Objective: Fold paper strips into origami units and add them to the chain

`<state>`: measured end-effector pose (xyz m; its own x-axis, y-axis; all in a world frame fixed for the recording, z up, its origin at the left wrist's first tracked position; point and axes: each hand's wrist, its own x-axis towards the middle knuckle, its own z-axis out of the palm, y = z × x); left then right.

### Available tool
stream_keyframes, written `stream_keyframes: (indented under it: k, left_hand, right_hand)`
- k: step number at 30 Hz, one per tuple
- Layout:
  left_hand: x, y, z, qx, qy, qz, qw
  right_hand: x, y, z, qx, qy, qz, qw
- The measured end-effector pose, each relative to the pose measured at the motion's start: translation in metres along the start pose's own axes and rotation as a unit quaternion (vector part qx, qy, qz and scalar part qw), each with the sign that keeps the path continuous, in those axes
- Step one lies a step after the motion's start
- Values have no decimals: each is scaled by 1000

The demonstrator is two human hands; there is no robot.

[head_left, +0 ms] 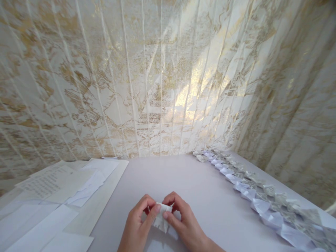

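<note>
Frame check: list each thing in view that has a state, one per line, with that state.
left hand: grip shut on the folded paper piece
right hand: grip shut on the same piece
folded paper piece: creased, pinched between both hands just above the table
row of folded pieces: folded, lined up along the table's right edge
paper sheets: flat, overlapping, at left

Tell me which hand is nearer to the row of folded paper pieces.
Right. The right hand lies closer to the row of folded paper pieces along the table's right side; the left hand sits farther left, both pinching a small folded paper.
</note>
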<state>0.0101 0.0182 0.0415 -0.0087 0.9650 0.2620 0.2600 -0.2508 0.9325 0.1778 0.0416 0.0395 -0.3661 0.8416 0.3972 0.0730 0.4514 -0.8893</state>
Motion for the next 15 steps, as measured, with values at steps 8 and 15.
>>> stream_keyframes:
  k: [8,15]
  left_hand:
    - [-1,-6,6,29,-61,6,998]
    - [1,-12,5,112,-52,49,991]
  right_hand:
    - [3,6,-2,36,71,31,996]
    - [5,10,-4,21,66,-45,997]
